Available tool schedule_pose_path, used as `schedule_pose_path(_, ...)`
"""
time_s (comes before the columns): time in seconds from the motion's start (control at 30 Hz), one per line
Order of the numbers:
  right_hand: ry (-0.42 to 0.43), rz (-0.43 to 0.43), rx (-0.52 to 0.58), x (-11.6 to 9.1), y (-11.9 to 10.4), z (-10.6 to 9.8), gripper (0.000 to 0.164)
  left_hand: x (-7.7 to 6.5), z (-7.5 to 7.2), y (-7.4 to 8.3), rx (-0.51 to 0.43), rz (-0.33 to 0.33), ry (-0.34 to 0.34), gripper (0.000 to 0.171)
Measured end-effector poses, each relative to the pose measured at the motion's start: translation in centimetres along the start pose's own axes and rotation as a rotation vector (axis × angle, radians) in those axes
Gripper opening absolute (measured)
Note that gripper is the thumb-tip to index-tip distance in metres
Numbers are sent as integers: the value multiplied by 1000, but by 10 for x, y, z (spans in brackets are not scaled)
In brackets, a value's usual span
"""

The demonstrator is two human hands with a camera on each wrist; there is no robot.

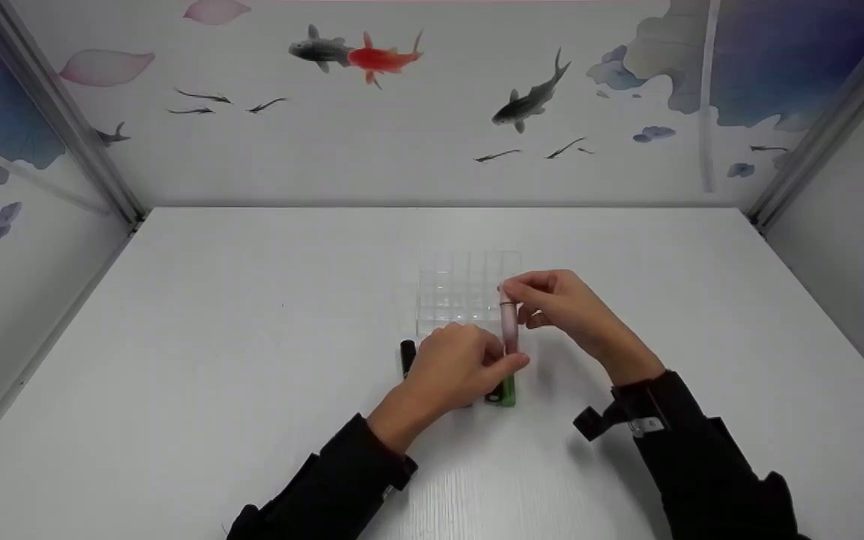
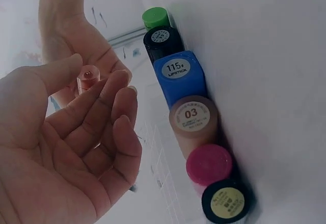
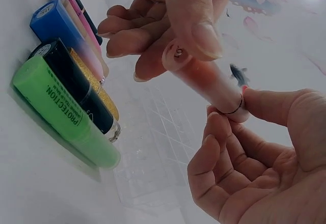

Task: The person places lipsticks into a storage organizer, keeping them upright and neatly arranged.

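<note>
A pinkish translucent lipstick tube (image 1: 508, 324) stands upright in the head view, raised above the table. My right hand (image 1: 561, 306) pinches its upper end, near a dark ring, between thumb and fingers. At the lower end, my left hand (image 1: 456, 366) holds the tube between thumb and fingers, its other fingers loosely bent. Below the hands lies a row of lip products: a green lip balm (image 3: 61, 109), a black tube (image 3: 76, 84), a glittery gold tube (image 3: 97, 89), a blue-capped lipstick (image 2: 181, 75), a brown-based one marked 03 (image 2: 192, 119), a pink one (image 2: 209, 165) and a black one (image 2: 227, 202).
A clear compartmented organizer (image 1: 456, 289) sits just beyond the hands on the white table (image 1: 214, 337). Printed panels with fish (image 1: 383, 58) stand behind and at both sides.
</note>
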State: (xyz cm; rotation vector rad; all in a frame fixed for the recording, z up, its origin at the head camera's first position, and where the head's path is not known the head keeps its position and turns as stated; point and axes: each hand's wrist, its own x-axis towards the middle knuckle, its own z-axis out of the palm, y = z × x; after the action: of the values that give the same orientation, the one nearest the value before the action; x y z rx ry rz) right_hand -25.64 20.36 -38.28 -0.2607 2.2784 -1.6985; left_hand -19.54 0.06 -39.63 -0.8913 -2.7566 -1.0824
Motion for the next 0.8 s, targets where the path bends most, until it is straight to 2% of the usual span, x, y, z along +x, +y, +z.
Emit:
schedule_pose_path(0.17, 52, -36, 0, -1, -2, -1, 45, 1, -9, -4, 36, -78, -4, 27)
schedule_pose_path(0.43, 170, -114, -23, -2, -6, -6, 49, 0, -28, -11, 140, -202, 111, 22)
schedule_pose_path(0.6, 250, -217, -49, -4, -8, -6, 47, 0, -39, -20, 197, -315, 189, 16)
schedule_pose_path(0.8, 288, -371, -64, -4, -5, -5, 37, 0, -45, -29, 247, -397, 189, 28)
